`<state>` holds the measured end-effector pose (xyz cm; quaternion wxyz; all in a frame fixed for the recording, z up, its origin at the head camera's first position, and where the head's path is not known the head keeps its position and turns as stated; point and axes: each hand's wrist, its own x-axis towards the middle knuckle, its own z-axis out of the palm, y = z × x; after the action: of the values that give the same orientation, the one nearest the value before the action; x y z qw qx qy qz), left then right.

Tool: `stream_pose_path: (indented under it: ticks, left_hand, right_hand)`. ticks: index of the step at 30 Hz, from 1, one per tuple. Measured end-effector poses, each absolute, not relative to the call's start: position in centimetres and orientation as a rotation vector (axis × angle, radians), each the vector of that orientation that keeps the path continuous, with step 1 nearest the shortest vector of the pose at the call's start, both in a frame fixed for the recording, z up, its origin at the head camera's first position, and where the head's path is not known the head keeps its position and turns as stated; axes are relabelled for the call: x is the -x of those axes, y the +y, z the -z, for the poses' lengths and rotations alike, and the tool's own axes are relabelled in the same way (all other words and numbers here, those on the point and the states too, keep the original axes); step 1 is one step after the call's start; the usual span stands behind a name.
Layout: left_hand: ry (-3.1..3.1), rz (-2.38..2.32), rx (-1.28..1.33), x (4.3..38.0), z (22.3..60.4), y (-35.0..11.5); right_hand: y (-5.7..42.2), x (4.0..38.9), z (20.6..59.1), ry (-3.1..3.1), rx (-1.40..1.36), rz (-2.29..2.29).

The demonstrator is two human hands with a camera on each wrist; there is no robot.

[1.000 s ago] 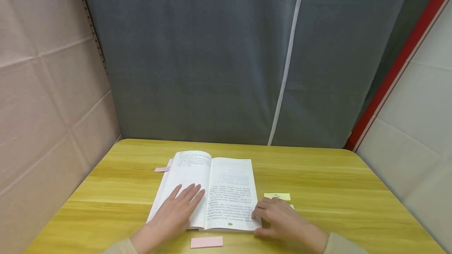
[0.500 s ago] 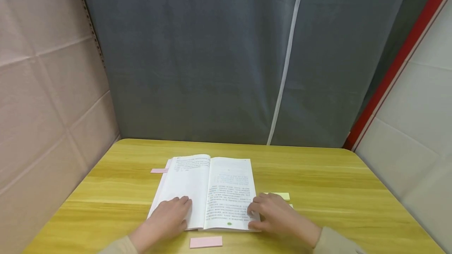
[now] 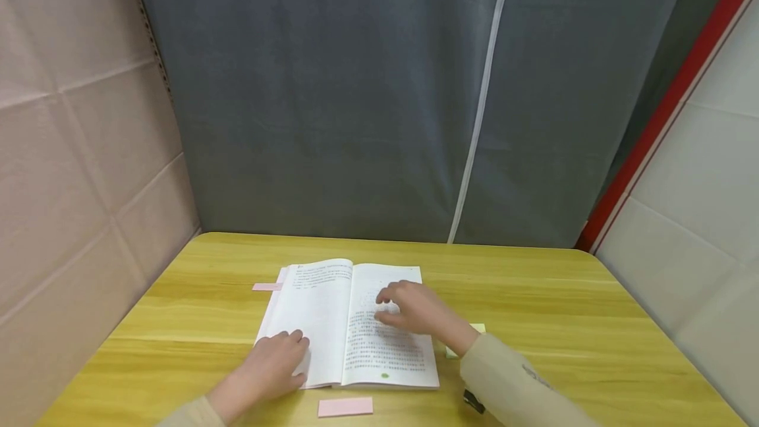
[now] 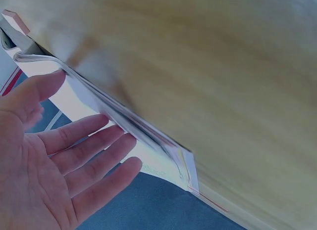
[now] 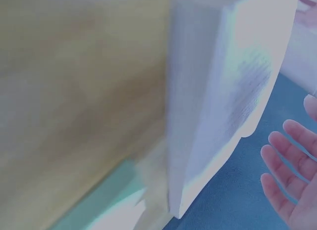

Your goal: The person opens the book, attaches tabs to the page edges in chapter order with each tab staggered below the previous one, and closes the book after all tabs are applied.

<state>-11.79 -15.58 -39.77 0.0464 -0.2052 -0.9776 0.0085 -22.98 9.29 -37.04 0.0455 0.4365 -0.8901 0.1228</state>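
An open book [image 3: 320,321] with printed pages lies on the table. My left hand [image 3: 273,364] is at the lower left corner of its left page; in the left wrist view the thumb and relaxed fingers lie along the book's page edges [image 4: 114,109]. My right hand [image 3: 415,308] is over the right page [image 3: 391,354], fingers loosely bent and nothing between them. In the right wrist view this hand [image 5: 292,170] shows spread fingers beside the thick page block [image 5: 193,106]. A pink paper tab [image 3: 267,286] sticks out from the book's left side.
A pink sticky-note pad [image 3: 346,407] lies in front of the book on the wooden table [image 3: 581,321]. Right of the book, yellow [image 3: 477,328] and pale green notes [image 3: 452,352] are partly covered by the right sleeve. A grey curtain [image 3: 332,97] hangs behind the table.
My right hand has left the book's lower right edge and moved up and left over the right page. My left hand has drawn back from mid-page to the lower left corner.
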Motion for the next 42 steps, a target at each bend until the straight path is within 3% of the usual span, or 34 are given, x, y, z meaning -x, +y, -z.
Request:
stream_pose_path:
  ticks: [16, 42]
  left_hand:
    - [-2.971, -0.02, 0.651, 11.6, 39.6, -15.3]
    - [-2.982, -0.02, 0.632, 11.5, 39.7, -15.3]
  right_hand:
    - [3.1, 26.2, 37.9, -2.977, -1.14, -0.259]
    - [1.2, 25.8, 38.2, -3.202, -0.904, -0.229]
